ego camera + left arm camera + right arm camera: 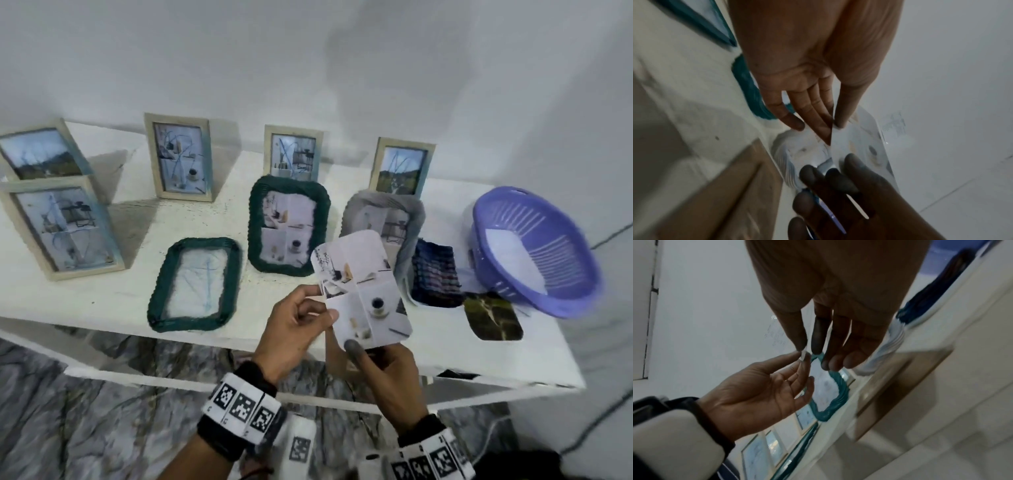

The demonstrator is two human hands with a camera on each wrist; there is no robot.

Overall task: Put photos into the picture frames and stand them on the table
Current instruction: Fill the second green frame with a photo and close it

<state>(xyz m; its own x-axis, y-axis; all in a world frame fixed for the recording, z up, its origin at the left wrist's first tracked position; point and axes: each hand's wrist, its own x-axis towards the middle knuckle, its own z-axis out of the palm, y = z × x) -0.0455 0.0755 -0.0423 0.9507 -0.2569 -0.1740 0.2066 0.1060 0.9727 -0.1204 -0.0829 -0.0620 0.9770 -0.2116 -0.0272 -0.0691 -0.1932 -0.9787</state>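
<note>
Both hands hover close in front of the person, just above the near edge of the white table, sharing one photo with rounded corners that shows a collage of pale room scenes. On the left hand the thumb and fingertips pinch the photo's left edge, the fingers curled round it; the right hand supports it from below, thumb pressed on the bottom edge and the fingers behind the print. From the left wrist view the left fingers lie fairly straight behind the sheet with the thumb in front. Flat on the table just left of the hands lies a green woven frame with no photo in it. Behind it, a second green woven frame stands upright with a collage photo inside, and beside that a grey woven frame stands too, partly hidden by the held photo. Along the wall stand five pale wooden frames, each filled. To the right, a dark blue woven frame lies on the table, a loose landscape photo rests near the front edge, and a tilted purple basket sits at the far right end.
</note>
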